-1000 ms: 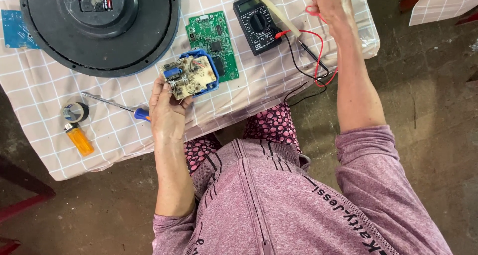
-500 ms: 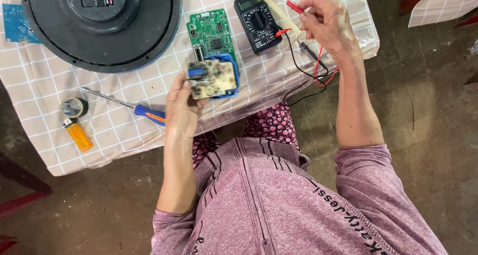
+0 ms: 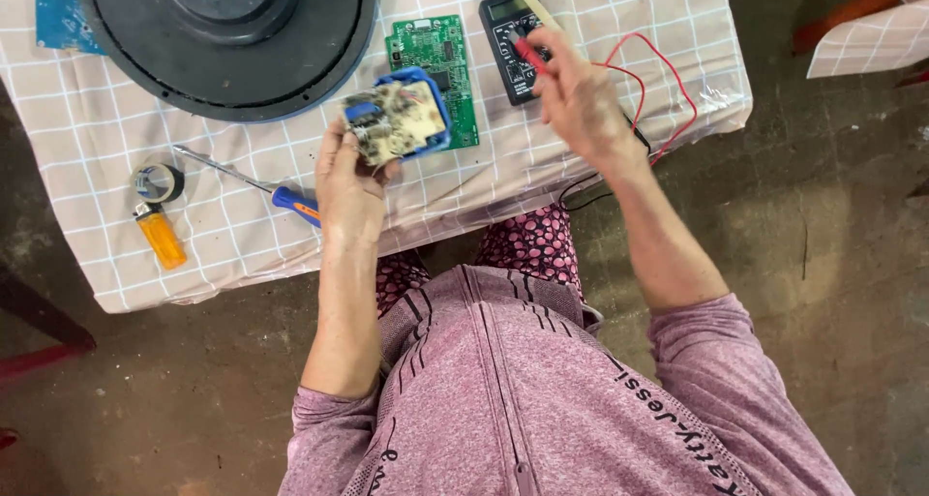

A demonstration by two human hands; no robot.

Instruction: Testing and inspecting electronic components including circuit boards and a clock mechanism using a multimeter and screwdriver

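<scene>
The left hand is raised just above the near part of the bench, which is covered by a pale checked cloth. Its grip is closed around a small beige circuit board seated in a blue plastic casing, thumb on the left edge and fingers wrapped behind, with the board's component side tilted up toward the camera. The board hangs in front of a green circuit board that lies flat on the cloth just beyond it, partly covered by the held piece.

The right hand is further right, over the right part of the bench. Its grip is pinched narrowly on a red multimeter probe, whose tip points toward the black multimeter lying on the cloth at the far side; the hand overlaps the meter's right edge. Red and black test leads loop from the hand across the cloth to the right, near the bench's edge.

To the far left sits a large round black housing, its rim reaching close to the green board. A blue-handled screwdriver lies on the cloth just left of the left wrist, its shaft pointing far-left. Further left are a roll of dark tape and, touching it on the near side, an orange lighter. A blue board peeks out at the far left corner.
</scene>
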